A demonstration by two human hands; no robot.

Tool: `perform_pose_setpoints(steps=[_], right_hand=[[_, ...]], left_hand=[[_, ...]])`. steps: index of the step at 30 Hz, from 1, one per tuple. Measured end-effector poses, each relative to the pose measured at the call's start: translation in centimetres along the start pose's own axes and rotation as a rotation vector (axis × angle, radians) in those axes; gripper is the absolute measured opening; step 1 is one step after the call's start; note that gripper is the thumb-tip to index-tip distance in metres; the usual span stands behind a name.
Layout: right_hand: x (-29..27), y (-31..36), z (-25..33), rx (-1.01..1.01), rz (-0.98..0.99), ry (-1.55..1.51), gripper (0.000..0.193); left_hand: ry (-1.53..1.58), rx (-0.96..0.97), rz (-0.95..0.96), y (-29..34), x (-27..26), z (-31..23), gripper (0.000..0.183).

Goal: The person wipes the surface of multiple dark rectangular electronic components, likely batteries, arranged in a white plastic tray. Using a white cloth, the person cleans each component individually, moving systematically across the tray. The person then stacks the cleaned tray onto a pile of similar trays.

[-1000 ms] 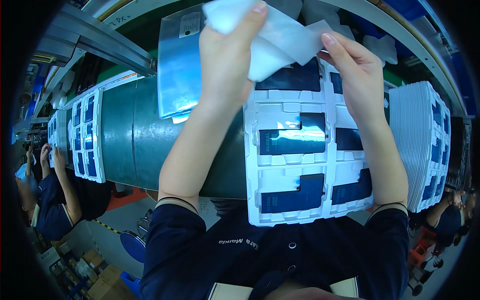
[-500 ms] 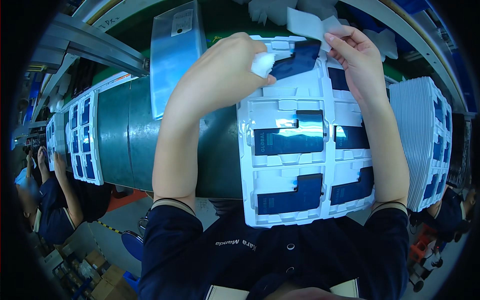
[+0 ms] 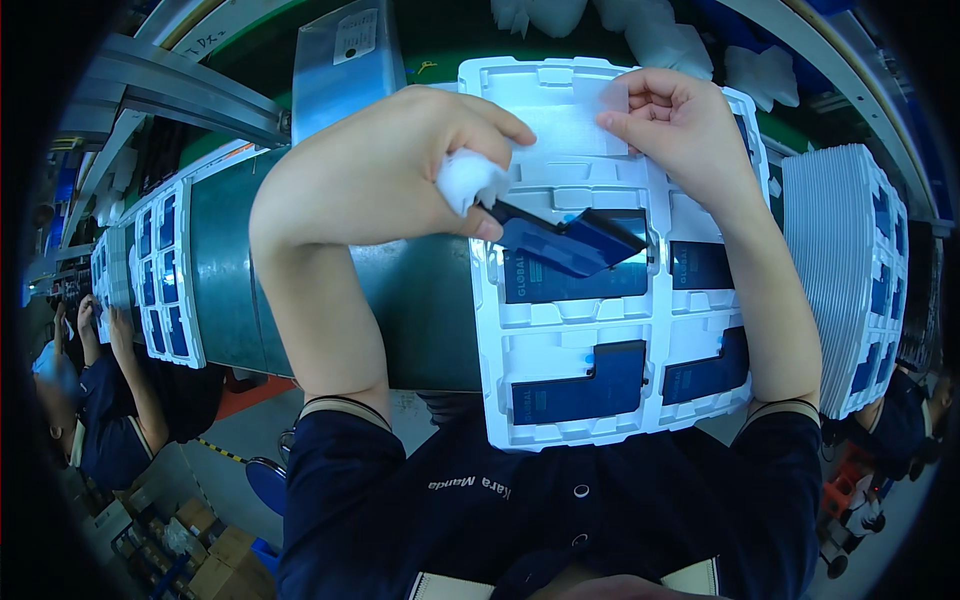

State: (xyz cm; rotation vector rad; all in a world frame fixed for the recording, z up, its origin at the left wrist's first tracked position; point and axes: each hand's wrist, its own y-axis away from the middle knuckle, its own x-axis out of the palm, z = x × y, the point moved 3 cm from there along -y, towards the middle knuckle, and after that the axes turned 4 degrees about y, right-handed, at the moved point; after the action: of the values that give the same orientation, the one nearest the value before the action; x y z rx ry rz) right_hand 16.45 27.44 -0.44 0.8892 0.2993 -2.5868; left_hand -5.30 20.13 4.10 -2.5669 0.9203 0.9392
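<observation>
My left hand (image 3: 400,175) is closed on one end of a dark, flat, L-shaped phone battery (image 3: 565,245), which is tilted above the tray. A crumpled white wipe (image 3: 470,182) is tucked in the same hand. Pinched in my right hand (image 3: 675,125) is a thin, see-through white sheet (image 3: 598,108), over the tray's far left compartment, where no battery shows. The white moulded tray (image 3: 488,395) leans toward me. More such batteries sit in its other compartments, one partly hidden behind the held battery (image 3: 580,385).
Right of the tray stands a tall stack of white trays (image 3: 825,270). A blue translucent box (image 3: 345,90) is at the far left on the green belt (image 3: 230,270). White crumpled wipes (image 3: 670,45) lie at the back. Another person's hands (image 3: 120,330) work at far left.
My left hand has come back to the left and nearer, bringing the battery away from the far left compartment. My right hand has moved left, with the sheet lowered over that compartment.
</observation>
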Motion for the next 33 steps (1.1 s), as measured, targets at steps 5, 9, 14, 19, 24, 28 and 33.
perform_pose_setpoints(steps=[5, 9, 14, 19, 24, 28, 33], right_hand=[[-0.1, 0.1, 0.3, -0.078, 0.001, 0.1, 0.024], [0.0, 0.2, 1.0, -0.241, -0.067, 0.274, 0.026], [-1.2, -0.6, 0.1, -0.197, -0.206, -0.015, 0.026], [-1.4, -0.8, -0.7, -0.08, -0.092, -0.221, 0.027], [-0.8, -1.0, -1.2, -0.116, -0.114, -0.055, 0.025], [-0.9, -0.8, -0.8, -0.218, -0.156, 0.154, 0.025], [-2.1, -0.6, 0.4, -0.15, -0.033, -0.171, 0.032]], left_hand=[[0.06, -0.084, 0.051, -1.0, 0.4, 0.7, 0.022], [0.093, -0.117, 0.026, -1.0, 0.3, 1.2, 0.022], [0.195, -0.29, -0.231, -1.9, -0.3, 3.2, 0.028], [0.109, -0.384, -0.346, -2.9, 1.0, 3.2, 0.036], [-0.16, -0.47, -0.399, -3.0, 1.6, 2.8, 0.033], [-0.343, -0.277, -0.488, -2.8, 1.8, 2.4, 0.029], [0.434, -0.01, -0.83, -3.2, 1.4, 0.8, 0.028]])
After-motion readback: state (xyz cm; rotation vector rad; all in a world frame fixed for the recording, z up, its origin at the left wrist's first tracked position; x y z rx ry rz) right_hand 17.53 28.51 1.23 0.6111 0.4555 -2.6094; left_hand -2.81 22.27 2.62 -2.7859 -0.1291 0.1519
